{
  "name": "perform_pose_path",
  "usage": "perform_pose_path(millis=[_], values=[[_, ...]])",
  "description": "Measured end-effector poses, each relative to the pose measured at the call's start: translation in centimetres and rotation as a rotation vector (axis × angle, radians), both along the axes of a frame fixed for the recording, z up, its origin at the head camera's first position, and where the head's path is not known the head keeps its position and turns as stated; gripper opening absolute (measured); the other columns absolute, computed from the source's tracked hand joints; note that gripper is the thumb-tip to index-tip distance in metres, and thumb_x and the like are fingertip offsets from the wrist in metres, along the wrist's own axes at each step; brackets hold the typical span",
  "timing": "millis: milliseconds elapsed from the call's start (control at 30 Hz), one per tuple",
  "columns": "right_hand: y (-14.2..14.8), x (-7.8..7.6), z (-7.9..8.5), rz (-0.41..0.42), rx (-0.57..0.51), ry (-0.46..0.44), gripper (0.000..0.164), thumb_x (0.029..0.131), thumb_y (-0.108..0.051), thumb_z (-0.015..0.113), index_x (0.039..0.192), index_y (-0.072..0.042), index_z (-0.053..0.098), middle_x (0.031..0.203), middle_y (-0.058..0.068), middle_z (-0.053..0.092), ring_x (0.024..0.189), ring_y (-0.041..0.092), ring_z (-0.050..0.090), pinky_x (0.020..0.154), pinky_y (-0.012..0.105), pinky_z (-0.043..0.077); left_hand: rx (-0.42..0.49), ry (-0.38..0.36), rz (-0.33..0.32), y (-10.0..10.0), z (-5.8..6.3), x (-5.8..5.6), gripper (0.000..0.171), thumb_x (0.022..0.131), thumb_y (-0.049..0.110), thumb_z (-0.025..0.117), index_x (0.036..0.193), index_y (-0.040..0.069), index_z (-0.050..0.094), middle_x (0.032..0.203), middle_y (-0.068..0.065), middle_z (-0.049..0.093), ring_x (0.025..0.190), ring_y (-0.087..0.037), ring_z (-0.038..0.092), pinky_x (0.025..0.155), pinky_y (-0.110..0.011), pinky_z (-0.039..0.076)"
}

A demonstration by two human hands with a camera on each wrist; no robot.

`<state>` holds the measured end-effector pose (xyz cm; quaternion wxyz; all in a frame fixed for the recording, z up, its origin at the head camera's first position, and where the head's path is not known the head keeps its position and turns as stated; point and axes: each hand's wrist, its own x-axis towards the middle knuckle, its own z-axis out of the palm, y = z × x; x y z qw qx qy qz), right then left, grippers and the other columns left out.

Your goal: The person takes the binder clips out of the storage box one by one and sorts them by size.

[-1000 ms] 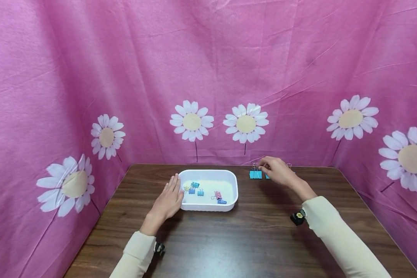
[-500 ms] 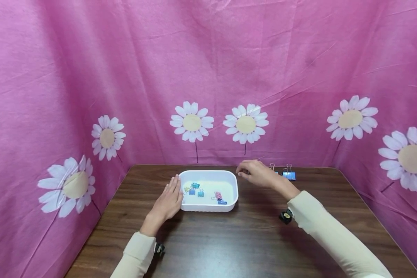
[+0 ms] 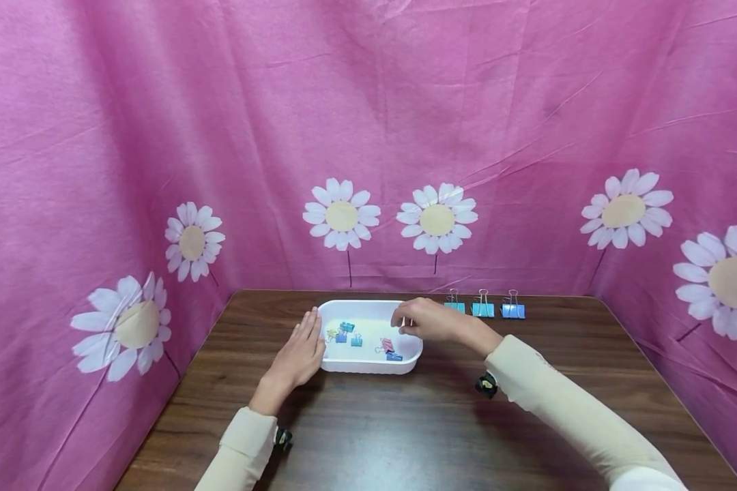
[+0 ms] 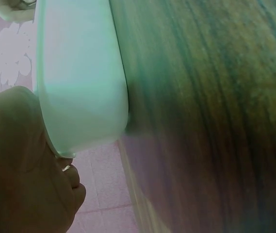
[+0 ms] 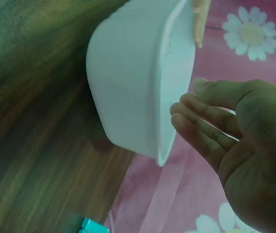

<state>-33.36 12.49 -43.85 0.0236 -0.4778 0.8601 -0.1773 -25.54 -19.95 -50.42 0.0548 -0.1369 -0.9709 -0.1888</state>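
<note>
A white plastic tub [image 3: 368, 366] stands on the table with several small binder clips inside, among them a teal clip [image 3: 357, 340], a yellow clip [image 3: 331, 335], a pink clip [image 3: 387, 345] and a blue clip [image 3: 394, 356]. My left hand [image 3: 297, 351] rests with straight fingers along the tub's left rim. Over the tub's right rim reaches my right hand [image 3: 428, 319], its fingers slightly bent. In the right wrist view nothing shows between the thumb and fingers of that right hand [image 5: 239, 131].
Three larger binder clips stand in a row at the table's back edge: one teal clip [image 3: 454, 307], another teal clip [image 3: 483, 310] and a blue clip [image 3: 513, 311]. A pink cloth [image 3: 368, 102] with printed daisies hangs behind the wooden table [image 3: 368, 429].
My right hand has moved left from the row of clips to over the tub's right side, uncovering the row. The left hand stays at the tub's rim.
</note>
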Motion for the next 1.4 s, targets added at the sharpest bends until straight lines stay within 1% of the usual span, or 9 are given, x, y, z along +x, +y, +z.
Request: perform_pose_path(millis=[100, 300, 467, 767, 867, 1000, 1100, 1267, 1400], values=[[-0.6, 0.1, -0.5, 0.044, 0.027, -0.027, 0.017, 0.097, -0.002, 0.074, 0.112, -0.006, 0.080, 0.106, 0.006, 0.079, 0.091, 0.010, 0.072, 0.082, 0.025, 0.063, 0.017, 0.009, -0.004, 0.0, 0.1, 0.1, 0.060, 0.110, 0.017, 0.036, 0.161, -0.015, 0.029, 0.174, -0.030, 0.023, 0.162, -0.048, 0.023, 0.132, -0.062, 0.025], [-1.5, 0.6, -1.4, 0.106, 0.062, -0.150, 0.027, 0.093, 0.009, 0.069, 0.114, -0.003, 0.081, 0.112, 0.009, 0.080, 0.095, 0.022, 0.075, 0.085, 0.026, 0.062, -0.016, 0.010, 0.000, -0.1, -0.3, -0.1, 0.061, 0.112, 0.020, 0.034, 0.163, -0.013, 0.026, 0.175, -0.026, 0.019, 0.163, -0.045, 0.021, 0.134, -0.059, 0.023], [-2.2, 0.9, -2.3, 0.095, 0.147, -0.188, 0.032, 0.091, 0.009, 0.069, 0.115, -0.009, 0.082, 0.116, 0.002, 0.079, 0.099, 0.019, 0.073, 0.087, 0.025, 0.061, -0.010, 0.001, 0.003, -0.1, -0.2, -0.2, 0.060, 0.112, 0.019, 0.035, 0.162, -0.013, 0.027, 0.175, -0.026, 0.020, 0.163, -0.045, 0.021, 0.134, -0.058, 0.023], [-2.8, 1.0, -2.5, 0.066, 0.259, -0.242, 0.045, 0.092, 0.014, 0.063, 0.121, -0.015, 0.081, 0.127, -0.001, 0.077, 0.119, 0.015, 0.069, 0.110, 0.034, 0.057, 0.033, 0.028, -0.003, 0.0, 0.1, 0.2, 0.060, 0.109, 0.016, 0.035, 0.161, -0.015, 0.029, 0.174, -0.029, 0.022, 0.161, -0.048, 0.024, 0.132, -0.062, 0.025], [-2.9, 0.7, -2.8, 0.090, 0.270, -0.210, 0.046, 0.090, 0.016, 0.063, 0.118, -0.015, 0.082, 0.125, 0.000, 0.077, 0.120, 0.014, 0.068, 0.111, 0.033, 0.056, 0.026, 0.007, 0.000, 0.0, 0.1, 0.2, 0.060, 0.111, 0.017, 0.036, 0.162, -0.014, 0.028, 0.175, -0.028, 0.021, 0.162, -0.047, 0.022, 0.133, -0.061, 0.024], [-3.2, 0.4, -3.4, 0.125, 0.265, -0.111, 0.035, 0.088, 0.012, 0.071, 0.111, -0.013, 0.083, 0.116, 0.001, 0.078, 0.115, 0.016, 0.069, 0.107, 0.031, 0.057, -0.004, -0.017, 0.007, 0.0, 0.1, 0.2, 0.060, 0.112, 0.019, 0.036, 0.163, -0.012, 0.026, 0.176, -0.025, 0.019, 0.164, -0.043, 0.019, 0.135, -0.056, 0.022], [-3.3, 0.3, -3.8, 0.081, 0.259, -0.074, 0.026, 0.089, 0.004, 0.075, 0.109, -0.011, 0.080, 0.111, 0.003, 0.074, 0.106, 0.016, 0.067, 0.101, 0.030, 0.059, 0.001, -0.012, 0.007, 0.0, 0.1, 0.1, 0.060, 0.112, 0.019, 0.036, 0.163, -0.012, 0.027, 0.176, -0.025, 0.019, 0.164, -0.043, 0.019, 0.135, -0.056, 0.022], [-3.0, 0.0, -4.1, 0.002, 0.203, -0.040, 0.019, 0.088, -0.001, 0.078, 0.105, -0.009, 0.077, 0.098, 0.003, 0.064, 0.085, 0.011, 0.053, 0.079, 0.025, 0.053, 0.014, -0.005, 0.005, 0.0, 0.0, 0.0, 0.061, 0.111, 0.019, 0.035, 0.163, -0.012, 0.027, 0.175, -0.027, 0.020, 0.163, -0.045, 0.021, 0.134, -0.059, 0.024], [-2.7, -0.2, -4.4, -0.015, 0.153, -0.006, 0.018, 0.090, -0.003, 0.079, 0.107, -0.008, 0.077, 0.097, 0.001, 0.066, 0.082, 0.008, 0.053, 0.074, 0.022, 0.051, 0.001, -0.005, 0.005, -0.1, -0.4, -0.1, 0.061, 0.113, 0.021, 0.035, 0.164, -0.010, 0.025, 0.176, -0.025, 0.018, 0.164, -0.042, 0.019, 0.134, -0.058, 0.024]])
